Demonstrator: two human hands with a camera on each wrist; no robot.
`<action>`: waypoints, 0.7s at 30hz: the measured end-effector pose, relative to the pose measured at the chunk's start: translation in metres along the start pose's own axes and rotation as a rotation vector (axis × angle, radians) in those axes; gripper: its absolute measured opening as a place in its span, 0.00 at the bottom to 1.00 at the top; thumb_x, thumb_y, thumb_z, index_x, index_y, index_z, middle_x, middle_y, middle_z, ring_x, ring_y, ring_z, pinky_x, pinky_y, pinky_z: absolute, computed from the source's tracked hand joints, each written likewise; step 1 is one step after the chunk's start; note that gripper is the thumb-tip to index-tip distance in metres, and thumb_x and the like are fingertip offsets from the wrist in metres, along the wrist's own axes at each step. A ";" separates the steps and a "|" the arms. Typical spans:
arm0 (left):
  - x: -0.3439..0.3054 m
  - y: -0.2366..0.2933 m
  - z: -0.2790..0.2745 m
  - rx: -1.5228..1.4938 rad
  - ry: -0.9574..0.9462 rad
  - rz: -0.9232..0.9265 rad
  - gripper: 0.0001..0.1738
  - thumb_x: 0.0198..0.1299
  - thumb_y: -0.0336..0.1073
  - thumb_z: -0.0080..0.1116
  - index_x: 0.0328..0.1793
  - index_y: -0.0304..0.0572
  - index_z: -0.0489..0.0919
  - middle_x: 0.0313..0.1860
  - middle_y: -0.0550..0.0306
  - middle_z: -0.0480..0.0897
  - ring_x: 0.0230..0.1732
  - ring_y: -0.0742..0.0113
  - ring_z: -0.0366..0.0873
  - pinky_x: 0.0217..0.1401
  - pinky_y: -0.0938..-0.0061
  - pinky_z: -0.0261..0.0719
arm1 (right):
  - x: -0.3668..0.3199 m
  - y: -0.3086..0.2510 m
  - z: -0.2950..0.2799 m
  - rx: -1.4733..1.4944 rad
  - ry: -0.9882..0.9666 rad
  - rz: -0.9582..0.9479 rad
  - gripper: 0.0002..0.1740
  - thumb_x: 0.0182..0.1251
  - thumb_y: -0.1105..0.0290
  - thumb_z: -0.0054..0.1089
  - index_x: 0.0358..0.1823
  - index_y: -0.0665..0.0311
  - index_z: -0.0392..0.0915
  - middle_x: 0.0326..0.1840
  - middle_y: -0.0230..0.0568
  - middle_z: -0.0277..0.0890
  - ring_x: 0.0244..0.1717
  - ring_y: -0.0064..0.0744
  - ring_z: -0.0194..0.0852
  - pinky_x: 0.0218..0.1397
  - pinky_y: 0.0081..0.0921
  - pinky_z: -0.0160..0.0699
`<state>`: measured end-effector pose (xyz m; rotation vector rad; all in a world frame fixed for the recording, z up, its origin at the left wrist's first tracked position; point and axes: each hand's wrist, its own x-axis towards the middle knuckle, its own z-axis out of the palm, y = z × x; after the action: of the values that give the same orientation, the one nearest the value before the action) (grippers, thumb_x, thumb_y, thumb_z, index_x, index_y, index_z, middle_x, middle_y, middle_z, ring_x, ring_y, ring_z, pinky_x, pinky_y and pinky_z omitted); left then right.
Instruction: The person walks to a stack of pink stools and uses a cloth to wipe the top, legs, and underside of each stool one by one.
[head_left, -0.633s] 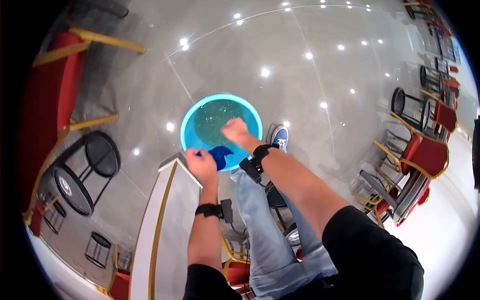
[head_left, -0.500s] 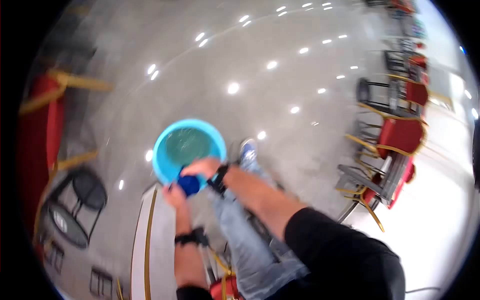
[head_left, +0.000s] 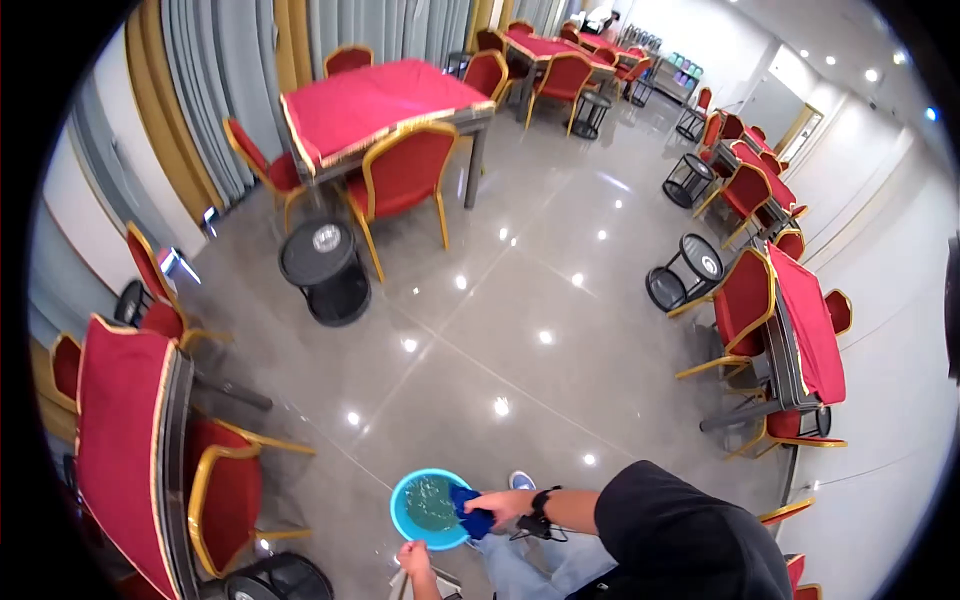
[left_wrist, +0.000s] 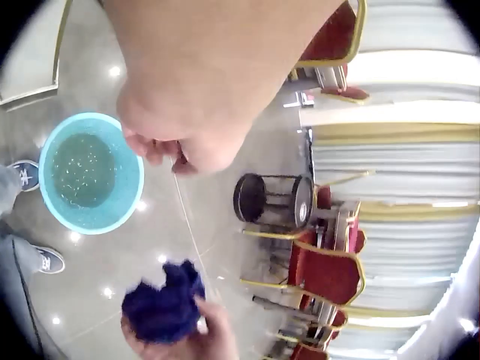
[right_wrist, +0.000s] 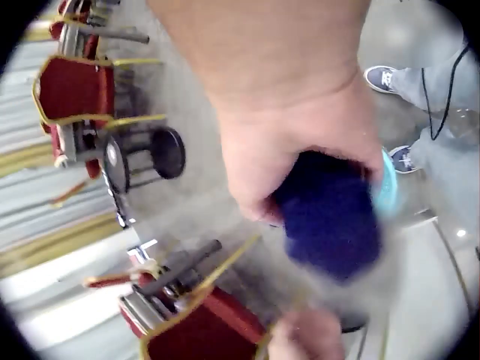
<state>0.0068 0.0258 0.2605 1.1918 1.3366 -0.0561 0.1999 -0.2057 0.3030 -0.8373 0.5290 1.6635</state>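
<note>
My right hand (head_left: 500,504) grips a bunched dark blue cloth (head_left: 472,514) beside the right rim of a light blue basin (head_left: 398,517). In the right wrist view the cloth (right_wrist: 334,225) hangs out below the curled fingers and thumb. Greenish water with glints on it lies in the basin, which stands on the floor. Near the basin's lower rim is my left hand (head_left: 413,556), its fingers curled with nothing seen in them. The left wrist view shows the left hand (left_wrist: 184,120) apart from the cloth (left_wrist: 161,304).
A white panel-like edge (head_left: 450,582) is close under the left hand. Red chairs (head_left: 225,490) and a red-covered table (head_left: 125,440) stand to the left. Round black side stands (head_left: 325,270) sit on the shiny tiled floor, with more tables and chairs along the right wall.
The head view has tilted up to the room. The cloth was in the left hand, then both hands met at it; now the right hand holds it and the left is apart.
</note>
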 end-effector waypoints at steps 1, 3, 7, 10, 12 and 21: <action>0.001 0.014 -0.002 0.023 -0.132 -0.095 0.09 0.59 0.28 0.69 0.32 0.46 0.78 0.28 0.64 0.77 0.29 0.66 0.74 0.34 0.68 0.72 | -0.024 -0.015 -0.006 -0.044 0.084 0.011 0.19 0.70 0.61 0.68 0.59 0.55 0.77 0.55 0.30 0.83 0.49 0.26 0.85 0.50 0.33 0.87; 0.008 0.017 -0.009 0.070 -0.293 -0.278 0.09 0.58 0.29 0.69 0.41 0.42 0.79 0.35 0.59 0.81 0.35 0.59 0.78 0.41 0.64 0.76 | -0.093 -0.027 -0.029 -0.018 0.033 -0.143 0.22 0.73 0.68 0.63 0.67 0.52 0.72 0.68 0.34 0.75 0.63 0.32 0.78 0.59 0.36 0.85; 0.021 0.014 0.000 0.754 -0.340 0.019 0.29 0.57 0.35 0.71 0.64 0.36 0.75 0.54 0.49 0.83 0.54 0.49 0.82 0.58 0.59 0.81 | -0.226 -0.015 -0.077 0.064 0.202 -0.568 0.27 0.70 0.65 0.68 0.67 0.62 0.71 0.60 0.40 0.81 0.60 0.35 0.83 0.66 0.45 0.84; -0.023 0.062 0.008 1.151 -0.263 0.325 0.33 0.54 0.38 0.74 0.66 0.34 0.78 0.60 0.44 0.85 0.63 0.50 0.83 0.63 0.60 0.81 | -0.288 0.034 -0.170 -0.418 1.000 -0.688 0.46 0.56 0.60 0.76 0.72 0.70 0.59 0.56 0.49 0.79 0.54 0.42 0.82 0.58 0.39 0.84; -0.033 0.078 0.015 1.057 -0.311 0.466 0.30 0.53 0.35 0.74 0.63 0.32 0.80 0.54 0.40 0.88 0.59 0.46 0.86 0.59 0.57 0.84 | -0.332 0.091 -0.221 -0.443 1.309 -0.506 0.48 0.50 0.57 0.78 0.66 0.76 0.62 0.56 0.56 0.78 0.56 0.45 0.82 0.60 0.42 0.82; -0.179 0.178 0.075 0.596 -0.338 0.177 0.54 0.55 0.30 0.74 0.85 0.40 0.54 0.80 0.35 0.64 0.80 0.49 0.63 0.77 0.54 0.67 | -0.398 0.306 -0.366 -0.374 1.009 -0.335 0.28 0.59 0.54 0.67 0.54 0.67 0.78 0.53 0.51 0.84 0.54 0.44 0.84 0.53 0.42 0.81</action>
<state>0.1153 -0.0463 0.4890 1.7064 0.9315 -0.5357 0.0373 -0.8040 0.3436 -1.9433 0.6998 0.9467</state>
